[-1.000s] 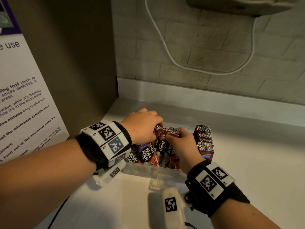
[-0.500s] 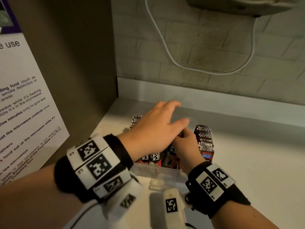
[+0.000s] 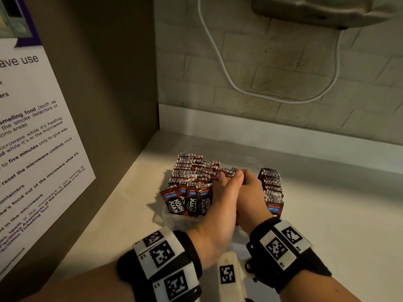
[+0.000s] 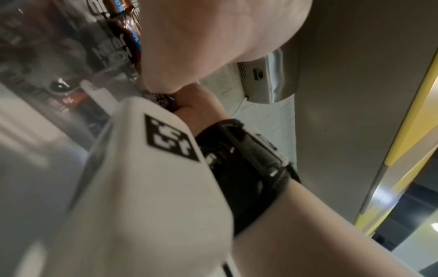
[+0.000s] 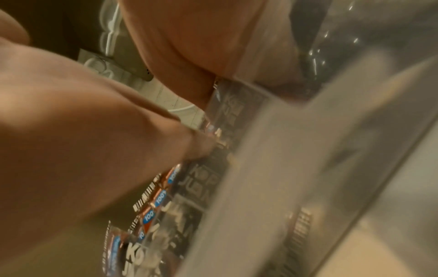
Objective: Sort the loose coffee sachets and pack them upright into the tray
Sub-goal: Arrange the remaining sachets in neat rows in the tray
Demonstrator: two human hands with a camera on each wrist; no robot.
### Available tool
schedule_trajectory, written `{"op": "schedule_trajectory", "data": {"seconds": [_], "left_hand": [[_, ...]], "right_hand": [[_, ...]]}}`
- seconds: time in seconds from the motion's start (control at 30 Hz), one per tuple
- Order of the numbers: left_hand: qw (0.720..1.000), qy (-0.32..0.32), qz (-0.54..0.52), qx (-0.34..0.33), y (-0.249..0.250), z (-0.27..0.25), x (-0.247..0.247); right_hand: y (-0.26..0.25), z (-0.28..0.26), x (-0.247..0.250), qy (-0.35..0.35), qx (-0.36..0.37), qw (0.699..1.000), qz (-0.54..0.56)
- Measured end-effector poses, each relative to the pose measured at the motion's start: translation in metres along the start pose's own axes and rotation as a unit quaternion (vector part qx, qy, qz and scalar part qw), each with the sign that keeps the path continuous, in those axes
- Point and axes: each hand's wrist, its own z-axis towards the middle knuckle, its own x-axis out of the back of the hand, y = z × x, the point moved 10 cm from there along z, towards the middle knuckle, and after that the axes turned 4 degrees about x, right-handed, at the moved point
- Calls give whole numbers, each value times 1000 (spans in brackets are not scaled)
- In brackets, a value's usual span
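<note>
A clear plastic tray (image 3: 172, 219) on the white counter holds dark red coffee sachets. A dense block of sachets (image 3: 192, 171) stands upright on its left, with a front row (image 3: 189, 201) leaning toward me. A narrower upright row (image 3: 271, 188) fills the right side. My left hand (image 3: 226, 182) reaches edgewise into the middle gap, fingers extended against the left block. My right hand (image 3: 250, 190) sits beside it, curled round a bunch of sachets (image 4: 163, 99) that is mostly hidden. Sachets (image 5: 151, 206) show blurred through the tray wall (image 5: 284, 168).
A brown side panel with a printed microwave notice (image 3: 32, 149) closes off the left. The brick back wall carries a looping white cable (image 3: 218, 62) and a grey wall unit (image 3: 327, 12) above. The white counter (image 3: 338, 214) stretches to the right of the tray.
My left hand let go of the sachet bunch, lifted flat over the tray, then came down edgewise beside the right hand. The right hand stayed in the tray's middle.
</note>
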Motion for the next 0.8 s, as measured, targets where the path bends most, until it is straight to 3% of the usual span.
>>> {"op": "schedule_trajectory", "data": {"seconds": [0.17, 0.37, 0.63, 0.8], "left_hand": [[999, 31, 11, -7, -1, 19, 12], [996, 64, 41, 38, 2, 19, 16], [989, 39, 87, 112, 1, 20, 13], [984, 20, 109, 141, -4, 22, 11]], "right_hand": [[-16, -7, 10, 26, 14, 1000, -4], [-20, -10, 11, 39, 18, 999, -13], [-27, -16, 10, -11, -1, 1000, -2], [-18, -24, -3, -62, -77, 994, 44]]}}
